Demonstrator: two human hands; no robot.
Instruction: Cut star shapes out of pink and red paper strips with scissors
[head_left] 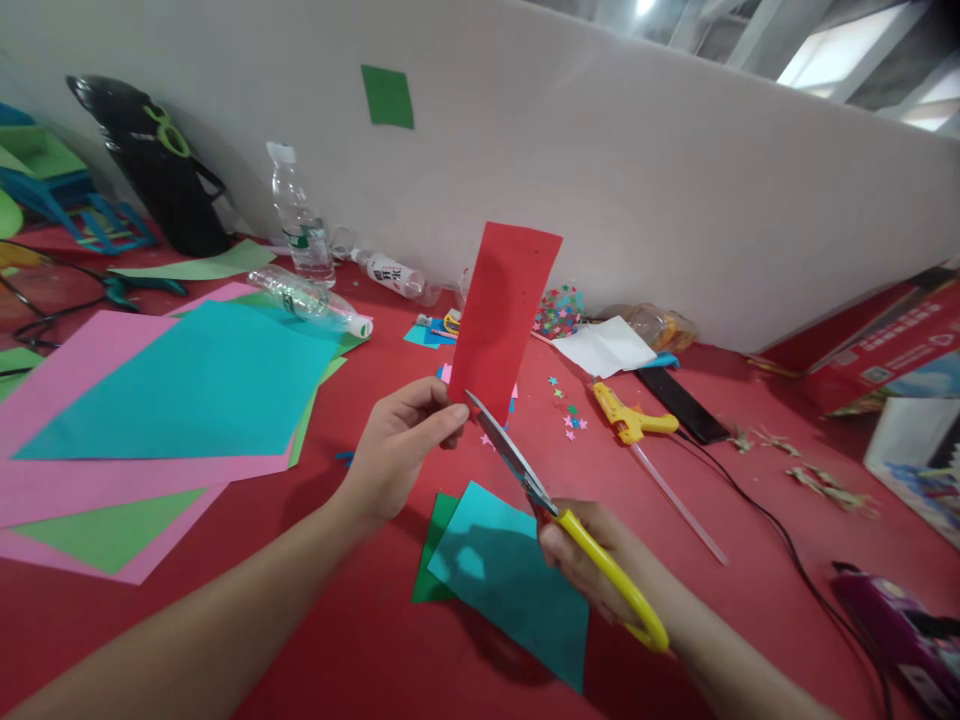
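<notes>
Turquoise paper (pixel 517 610) lies nearest us on the red worktop (pixel 315 650), at six o'clock from the middle of our view, with a dark green sheet (pixel 431 555) showing under its left edge. At four o'clock we see a purple item (pixel 892 630). Over the turquoise paper, our right hand (pixel 589 560) has its grip wrapped around the yellow handles of the scissors (pixel 615 580), whose blades point between ten and eleven o'clock. Their tip overlaps the lower end of the red paper strip (pixel 506 310); we cannot tell whether metal touches paper. Our left hand (pixel 401 435), at eight o'clock, has its grip pinched on the strip's lower left corner, thumb against fingers, and the strip rises through the middle of our view, leaning between twelve and one.

At nine o'clock we have overlapping pink, green and blue sheets (pixel 202 390). Toward three o'clock sit a yellow glue gun (pixel 626 415) and, just beyond it, a dark phone (pixel 686 405).

Farther off, at ten o'clock, stand a clear bottle (pixel 300 220) and a black flask (pixel 165 180). At eleven, a green paper square (pixel 388 97) shows against the white wall (pixel 600 150).
</notes>
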